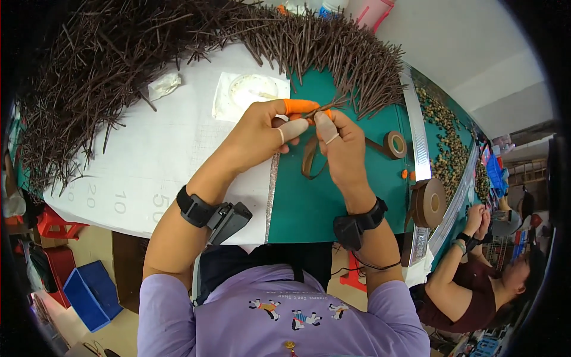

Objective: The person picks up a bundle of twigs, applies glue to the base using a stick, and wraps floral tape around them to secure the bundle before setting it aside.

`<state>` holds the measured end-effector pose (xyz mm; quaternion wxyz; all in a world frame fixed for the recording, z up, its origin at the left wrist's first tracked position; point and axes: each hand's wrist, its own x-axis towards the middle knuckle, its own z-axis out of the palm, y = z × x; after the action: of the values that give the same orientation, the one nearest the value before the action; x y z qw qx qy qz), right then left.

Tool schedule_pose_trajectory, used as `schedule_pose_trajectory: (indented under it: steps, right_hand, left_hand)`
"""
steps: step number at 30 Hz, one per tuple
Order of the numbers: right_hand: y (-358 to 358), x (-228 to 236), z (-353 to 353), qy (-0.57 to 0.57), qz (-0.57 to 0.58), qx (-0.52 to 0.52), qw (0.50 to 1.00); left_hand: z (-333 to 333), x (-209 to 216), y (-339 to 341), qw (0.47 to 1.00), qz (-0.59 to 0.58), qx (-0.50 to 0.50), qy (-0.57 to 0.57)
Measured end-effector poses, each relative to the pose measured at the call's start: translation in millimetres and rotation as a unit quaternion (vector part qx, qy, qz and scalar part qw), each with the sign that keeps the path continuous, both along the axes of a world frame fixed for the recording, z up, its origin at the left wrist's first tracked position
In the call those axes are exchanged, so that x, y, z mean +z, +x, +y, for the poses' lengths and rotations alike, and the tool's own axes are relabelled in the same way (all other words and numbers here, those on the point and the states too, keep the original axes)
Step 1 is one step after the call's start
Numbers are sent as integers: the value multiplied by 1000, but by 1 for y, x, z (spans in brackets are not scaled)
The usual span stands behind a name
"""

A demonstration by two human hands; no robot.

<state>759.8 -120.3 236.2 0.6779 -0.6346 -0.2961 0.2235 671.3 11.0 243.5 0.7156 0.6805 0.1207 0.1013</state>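
Observation:
Both hands meet over the green mat, pinching a thin brown branched twig between them. My left hand is closed on its lower end. My right hand has thumb and fingertips closed at the same spot. Orange and whitish finger cots cover several fingertips and thumbs. From just below the fingertips a strip of brown tape hangs in a loop; it passes behind my right hand toward a small tape roll. The fingers hide where tape and twig meet.
Finished-looking brown twigs lie heaped along the far side and left. A white dish sits beyond my left hand. A larger tape roll stands by the metal edge strip. At right, a co-worker sits near small yellowish-brown pieces.

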Motion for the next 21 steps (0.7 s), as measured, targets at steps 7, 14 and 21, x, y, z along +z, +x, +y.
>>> schedule_pose_trajectory:
  steps: [7, 14, 21]
  right_hand:
    - [-5, 7, -2, -22, -54, -18, 998]
    - [3, 8, -3, 0, 5, -6, 1000]
    - [8, 7, -7, 47, 96, 19, 994]
  left_hand:
    - [-12, -12, 3, 986, -83, 96, 107]
    - [-20, -6, 1, 981, -64, 145, 116]
    - [-19, -5, 2, 968, -110, 199, 111]
